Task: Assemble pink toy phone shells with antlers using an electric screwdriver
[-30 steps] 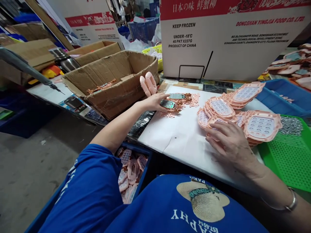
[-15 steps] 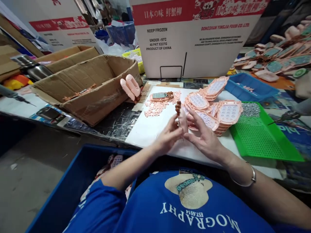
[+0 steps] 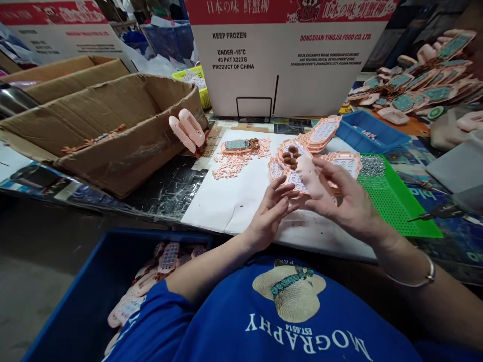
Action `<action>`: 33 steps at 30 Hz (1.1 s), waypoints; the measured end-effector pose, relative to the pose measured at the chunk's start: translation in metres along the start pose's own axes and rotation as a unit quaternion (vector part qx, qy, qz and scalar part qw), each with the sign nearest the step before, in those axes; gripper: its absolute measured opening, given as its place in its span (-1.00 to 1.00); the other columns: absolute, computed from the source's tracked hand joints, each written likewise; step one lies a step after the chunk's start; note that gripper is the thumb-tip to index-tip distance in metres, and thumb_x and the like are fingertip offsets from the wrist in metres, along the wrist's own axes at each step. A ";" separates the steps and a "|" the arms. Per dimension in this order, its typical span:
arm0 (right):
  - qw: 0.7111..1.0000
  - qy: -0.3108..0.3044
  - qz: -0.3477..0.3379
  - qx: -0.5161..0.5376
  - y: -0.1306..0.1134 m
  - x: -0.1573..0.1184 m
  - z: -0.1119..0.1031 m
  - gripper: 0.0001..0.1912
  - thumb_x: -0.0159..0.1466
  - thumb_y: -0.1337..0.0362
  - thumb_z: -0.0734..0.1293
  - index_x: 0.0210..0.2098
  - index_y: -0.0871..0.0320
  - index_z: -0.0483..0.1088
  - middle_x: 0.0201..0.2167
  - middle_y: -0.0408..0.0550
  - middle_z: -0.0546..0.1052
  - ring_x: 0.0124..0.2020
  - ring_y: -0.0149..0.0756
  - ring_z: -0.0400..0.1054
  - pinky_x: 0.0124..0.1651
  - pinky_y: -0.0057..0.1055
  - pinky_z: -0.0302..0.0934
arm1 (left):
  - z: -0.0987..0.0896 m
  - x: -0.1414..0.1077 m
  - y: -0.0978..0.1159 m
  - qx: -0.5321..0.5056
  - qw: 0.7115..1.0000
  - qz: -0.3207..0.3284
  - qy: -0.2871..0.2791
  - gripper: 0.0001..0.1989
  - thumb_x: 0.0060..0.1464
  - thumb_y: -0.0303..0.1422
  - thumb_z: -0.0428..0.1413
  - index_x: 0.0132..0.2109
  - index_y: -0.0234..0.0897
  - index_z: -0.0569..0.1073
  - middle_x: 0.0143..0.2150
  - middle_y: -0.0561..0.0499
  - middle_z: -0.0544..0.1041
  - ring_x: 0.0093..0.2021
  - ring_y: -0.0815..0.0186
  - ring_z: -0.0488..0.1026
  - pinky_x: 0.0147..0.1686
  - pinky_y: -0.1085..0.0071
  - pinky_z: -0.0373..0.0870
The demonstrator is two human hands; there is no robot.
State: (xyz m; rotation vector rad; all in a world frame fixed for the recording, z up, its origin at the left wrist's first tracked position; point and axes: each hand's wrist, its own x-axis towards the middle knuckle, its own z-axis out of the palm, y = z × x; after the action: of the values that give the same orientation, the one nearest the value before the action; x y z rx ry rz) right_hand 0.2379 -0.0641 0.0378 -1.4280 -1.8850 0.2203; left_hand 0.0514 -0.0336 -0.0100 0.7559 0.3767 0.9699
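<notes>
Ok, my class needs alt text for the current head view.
A person's right hand holds a pink and brown piece over a white work surface, the left hand close beside it. Pink panels are stacked behind; a cardboard box stands at left, a green tray at right.

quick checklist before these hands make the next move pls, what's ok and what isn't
1. Right hand has a grip on the pink piece: ok.
2. Left hand free: ok, fingers spread; whether they touch the piece, cannot tell.
3. Far side of the held piece checked: cannot tell, turned from view.
4. Silvery parts contained: ok, in the green tray.
5. Small pink bits contained: not ok, scattered on the white sheet.
</notes>
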 end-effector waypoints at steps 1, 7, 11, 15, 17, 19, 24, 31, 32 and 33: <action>0.999 0.004 -0.019 -0.039 0.005 0.006 -0.005 -0.23 0.25 -0.08 0.42 0.35 0.01 0.19 0.15 0.11 0.40 0.15 0.08 0.34 0.16 0.04 0.33 | -0.004 0.001 0.000 0.016 1.000 0.007 0.016 -0.51 0.04 -0.21 0.32 0.11 -0.09 0.44 0.11 -0.03 0.45 0.17 0.18 0.40 0.12 0.22 0.39; 0.978 -0.062 -0.116 -0.162 0.049 0.030 -0.002 -0.32 0.30 -0.05 0.33 0.31 0.12 0.23 0.04 0.18 0.37 0.06 0.09 0.31 0.12 0.10 0.29 | -0.022 0.004 -0.005 0.037 0.993 -0.038 0.108 -0.69 0.02 -0.32 0.31 -0.09 -0.24 0.46 -0.07 -0.01 0.47 -0.07 0.30 0.49 -0.09 0.31 0.49; 0.967 -0.089 -0.130 -0.202 0.055 0.035 0.009 -0.35 0.30 -0.11 0.31 0.22 0.19 0.33 -0.06 0.20 0.38 -0.05 0.08 0.32 -0.01 0.03 0.31 | -0.022 0.004 -0.005 0.041 0.993 -0.050 0.096 -0.69 0.01 -0.33 0.31 -0.08 -0.24 0.47 -0.03 0.00 0.43 -0.06 0.31 0.48 -0.09 0.31 0.50; 0.958 -0.120 -0.134 -0.223 0.051 0.036 0.011 -0.36 0.31 -0.17 0.28 0.18 0.17 0.36 -0.07 0.20 0.41 -0.08 0.08 0.31 -0.05 0.01 0.28 | -0.022 0.005 -0.004 0.045 0.994 -0.052 0.087 -0.72 0.01 -0.32 0.31 -0.11 -0.23 0.48 -0.01 0.01 0.42 -0.04 0.30 0.46 -0.08 0.28 0.49; 0.957 -0.133 -0.129 -0.222 0.051 0.037 0.010 -0.35 0.31 -0.18 0.28 0.19 0.14 0.36 -0.06 0.20 0.42 -0.08 0.09 0.32 -0.05 0.02 0.27 | -0.022 0.005 -0.004 0.052 0.994 -0.053 0.085 -0.71 0.00 -0.31 0.31 -0.12 -0.23 0.48 0.00 0.00 0.41 -0.04 0.29 0.46 -0.09 0.28 0.49; 0.960 -0.143 -0.123 -0.206 0.054 0.038 0.011 -0.34 0.30 -0.18 0.29 0.20 0.13 0.35 -0.05 0.19 0.43 -0.07 0.08 0.33 -0.04 0.01 0.28 | -0.022 0.006 -0.004 0.058 0.994 -0.053 0.080 -0.70 0.00 -0.30 0.32 -0.12 -0.23 0.48 0.00 0.00 0.41 -0.04 0.29 0.45 -0.09 0.30 0.49; 0.967 -0.145 -0.123 -0.171 0.055 0.043 0.010 -0.38 0.30 -0.17 0.30 0.15 0.14 0.39 -0.09 0.17 0.44 -0.11 0.02 0.34 -0.02 -0.02 0.30 | -0.023 0.006 -0.006 0.070 0.993 -0.051 0.079 -0.67 -0.01 -0.28 0.32 -0.10 -0.22 0.47 0.01 0.00 0.41 -0.06 0.29 0.47 -0.14 0.33 0.50; 0.995 -0.078 -0.052 -0.016 0.014 0.020 -0.002 -0.38 0.29 -0.04 0.40 0.27 0.02 0.29 0.13 0.07 0.44 0.14 0.02 0.35 0.19 0.02 0.30 | -0.018 0.004 -0.006 0.051 0.998 -0.023 0.039 -0.54 0.01 -0.18 0.34 0.04 -0.20 0.49 0.06 -0.06 0.50 0.00 0.21 0.50 -0.04 0.27 0.48; 0.996 -0.081 -0.030 0.014 0.007 0.013 -0.001 -0.36 0.29 -0.01 0.41 0.29 -0.01 0.27 0.17 0.04 0.43 0.17 0.01 0.34 0.21 0.02 0.29 | -0.016 0.003 -0.007 0.039 0.999 -0.017 0.015 -0.48 -0.02 -0.15 0.36 0.07 -0.19 0.49 0.09 -0.08 0.51 0.07 0.16 0.48 0.02 0.23 0.46; 0.995 -0.086 -0.013 0.041 0.001 0.006 0.000 -0.34 0.28 0.00 0.43 0.30 -0.04 0.26 0.19 0.03 0.43 0.19 0.02 0.34 0.22 0.03 0.29 | -0.014 0.003 -0.008 0.025 1.000 -0.015 -0.004 -0.43 -0.06 -0.13 0.38 0.09 -0.18 0.48 0.11 -0.09 0.52 0.13 0.11 0.46 0.09 0.20 0.42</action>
State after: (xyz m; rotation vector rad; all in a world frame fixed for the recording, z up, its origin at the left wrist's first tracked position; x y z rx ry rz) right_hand 0.2379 -0.0584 0.0397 -1.3662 -2.0079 0.4152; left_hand 0.0491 -0.0283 -0.0252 0.7974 0.4068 0.9320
